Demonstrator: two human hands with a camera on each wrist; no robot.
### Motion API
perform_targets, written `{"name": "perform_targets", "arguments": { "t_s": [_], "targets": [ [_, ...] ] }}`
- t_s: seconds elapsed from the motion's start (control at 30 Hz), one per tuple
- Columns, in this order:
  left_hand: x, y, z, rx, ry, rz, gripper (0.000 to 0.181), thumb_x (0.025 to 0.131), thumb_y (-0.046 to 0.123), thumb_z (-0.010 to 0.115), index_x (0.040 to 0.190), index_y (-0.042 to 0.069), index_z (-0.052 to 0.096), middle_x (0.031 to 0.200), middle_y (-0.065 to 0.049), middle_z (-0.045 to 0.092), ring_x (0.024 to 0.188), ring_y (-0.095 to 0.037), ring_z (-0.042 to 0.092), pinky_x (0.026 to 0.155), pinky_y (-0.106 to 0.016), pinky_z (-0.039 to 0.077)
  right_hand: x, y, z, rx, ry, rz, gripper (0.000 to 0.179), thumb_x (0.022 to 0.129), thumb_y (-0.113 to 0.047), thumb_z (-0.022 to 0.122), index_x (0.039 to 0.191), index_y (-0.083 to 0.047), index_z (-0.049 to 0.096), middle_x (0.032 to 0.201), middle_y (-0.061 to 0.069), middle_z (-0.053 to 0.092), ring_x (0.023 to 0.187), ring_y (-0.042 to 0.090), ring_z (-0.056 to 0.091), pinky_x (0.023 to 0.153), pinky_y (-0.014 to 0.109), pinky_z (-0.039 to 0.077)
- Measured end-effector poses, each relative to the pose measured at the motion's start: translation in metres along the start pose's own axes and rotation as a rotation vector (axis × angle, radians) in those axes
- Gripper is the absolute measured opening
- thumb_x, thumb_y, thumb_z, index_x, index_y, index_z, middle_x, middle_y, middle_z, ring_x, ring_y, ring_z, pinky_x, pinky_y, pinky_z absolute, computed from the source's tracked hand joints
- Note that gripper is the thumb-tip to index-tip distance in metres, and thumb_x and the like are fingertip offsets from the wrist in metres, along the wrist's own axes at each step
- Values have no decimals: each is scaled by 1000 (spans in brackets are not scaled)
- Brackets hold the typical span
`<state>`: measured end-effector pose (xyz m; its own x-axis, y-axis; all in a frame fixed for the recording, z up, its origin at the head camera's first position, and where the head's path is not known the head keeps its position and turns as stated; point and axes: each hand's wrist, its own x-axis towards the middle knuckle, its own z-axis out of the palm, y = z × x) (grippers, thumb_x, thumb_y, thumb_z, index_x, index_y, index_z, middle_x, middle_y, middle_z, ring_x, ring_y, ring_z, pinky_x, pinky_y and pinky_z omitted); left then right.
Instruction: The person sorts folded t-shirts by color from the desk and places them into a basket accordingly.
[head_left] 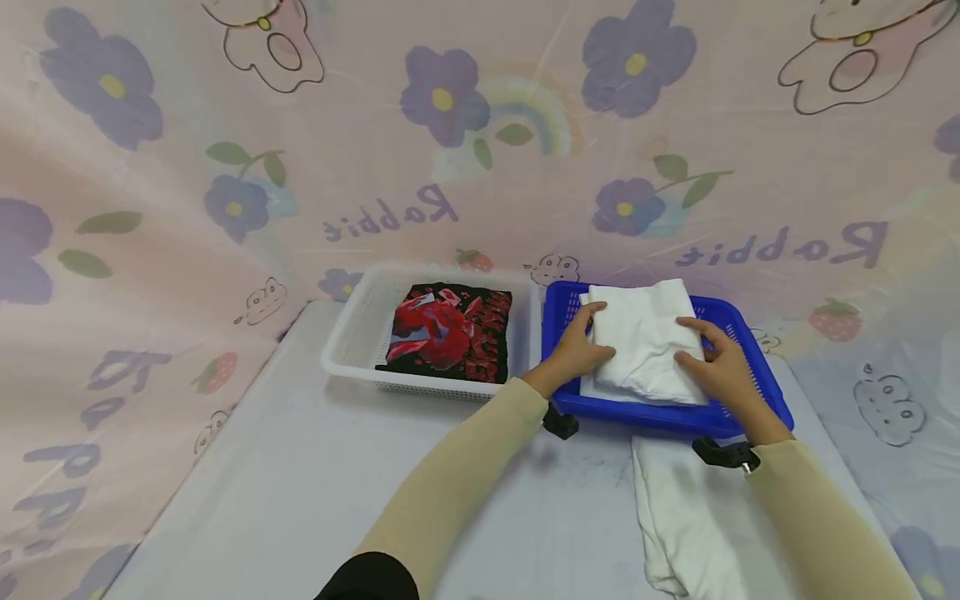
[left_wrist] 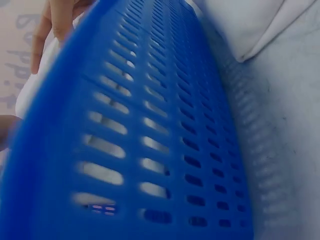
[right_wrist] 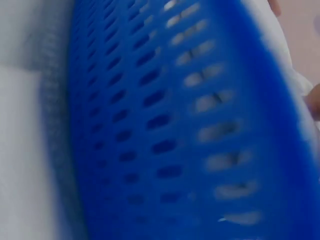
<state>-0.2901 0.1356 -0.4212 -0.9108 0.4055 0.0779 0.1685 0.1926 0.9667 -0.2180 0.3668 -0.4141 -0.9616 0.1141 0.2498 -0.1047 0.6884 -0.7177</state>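
Note:
A folded white cloth [head_left: 645, 346] lies in the blue plastic basket [head_left: 637, 412], over another white layer that shows at its lower edge. On its left side my left hand [head_left: 576, 350] grips it, thumb on top and fingers at the edge. My right hand [head_left: 720, 367] holds the opposite side the same way, thumb and index finger spread apart on the fabric. Slots in the blue basket's wall [left_wrist: 165, 115] fill most of the left wrist view, with white fabric showing through. The right wrist view is blurred and mainly takes in the basket wall [right_wrist: 150, 120].
Left of the blue basket stands a white basket [head_left: 352, 367] holding a folded black garment with red print [head_left: 450, 333]. Another white cloth [head_left: 682, 517] lies on the white-covered table [head_left: 300, 483] in front of the blue basket. A patterned curtain [head_left: 375, 167] hangs behind.

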Motion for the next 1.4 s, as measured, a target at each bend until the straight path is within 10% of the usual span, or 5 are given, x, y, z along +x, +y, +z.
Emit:
{"name": "perform_targets", "arguments": {
  "t_s": [0.3,0.67,1.4],
  "targets": [
    [15,-17,11,41,21,-163,78,77,-2,75,141,27,42,150,-9,42,135,-25,43,98,-40,47,8,20,15,-103,-81,49,51,91,-20,65,138,-9,49,142,28,42,110,41,50,81,41,49],
    [20,-23,17,132,-26,-246,73,75,3,79,137,26,48,145,-8,47,132,-25,46,96,-38,49,18,37,15,-133,-260,179,55,90,-24,65,140,-11,46,137,32,44,121,46,43,97,64,36],
    [20,-25,30,515,-186,-342,66,77,19,81,134,17,49,135,-7,54,123,-19,52,99,-29,45,18,50,11,-263,-421,275,52,89,-18,65,136,-4,47,122,36,49,101,43,52,78,47,51]
  ]
}}
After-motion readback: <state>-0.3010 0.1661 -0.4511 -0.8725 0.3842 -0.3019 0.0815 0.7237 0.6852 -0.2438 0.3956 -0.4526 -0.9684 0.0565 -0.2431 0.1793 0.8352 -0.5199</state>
